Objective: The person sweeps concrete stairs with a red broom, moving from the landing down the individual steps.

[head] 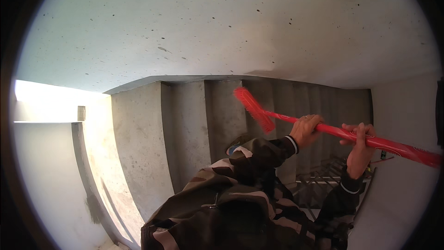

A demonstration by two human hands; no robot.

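A broom with a red handle [336, 131] and red bristles [255, 109] slants across the right half of the view. Its head is over the concrete stairs [225, 118], at the edge of a step; contact with the step cannot be told. My left hand [306, 130] is closed around the handle, nearer the bristles. Farther up the handle, my right hand [360, 146] grips it from below, with its thumb over the top and some fingers loosely extended. The handle's far end runs out towards the right rim.
A pale wall [222, 31] spotted with dark specks borders the stairs. Below my right forearm is a dark metal railing [312, 187]. One of my shoes [237, 144] is on a step. Bright light falls on the landing [100, 152] at left, by a low white wall [52, 173].
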